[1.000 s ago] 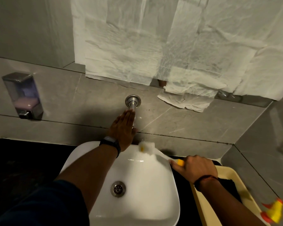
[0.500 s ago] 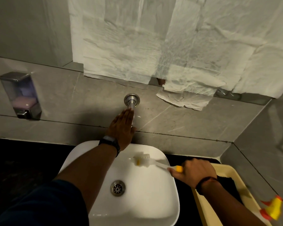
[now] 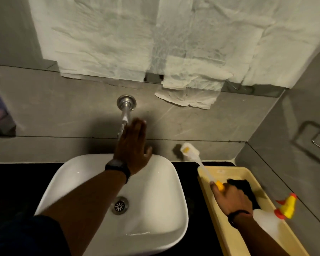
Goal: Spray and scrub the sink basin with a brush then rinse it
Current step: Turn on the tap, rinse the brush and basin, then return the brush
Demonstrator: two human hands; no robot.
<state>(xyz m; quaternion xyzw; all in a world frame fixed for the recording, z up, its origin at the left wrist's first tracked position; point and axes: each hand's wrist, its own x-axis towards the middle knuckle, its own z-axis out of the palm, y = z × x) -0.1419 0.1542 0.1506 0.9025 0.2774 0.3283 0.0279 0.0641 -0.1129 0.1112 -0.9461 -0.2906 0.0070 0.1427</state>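
While the room is dim, here is what shows, left to right.
Sink [image 3: 155, 209]: white, on the black desk [image 3: 17, 182], drain [image 3: 120, 206] in the middle.
Left hand [image 3: 133, 148]: flat, fingers [image 3: 137, 126] spread loose, holding nothing, over the sink's back rim, right at the tap [image 3: 125, 115].
Brush [image 3: 189, 151]: white head up by the wall, away from the sink.
Right hand [image 3: 231, 198]: fingers wrapped tight on the brush's yellow handle, over the yellow tray [image 3: 220, 218].
Spray bottle [image 3: 272, 220]: lying in the tray.

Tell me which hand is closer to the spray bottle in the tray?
Right. The right hand holds the brush over the yellow tray, just left of the spray bottle. The left hand is flat by the tap, across the sink.
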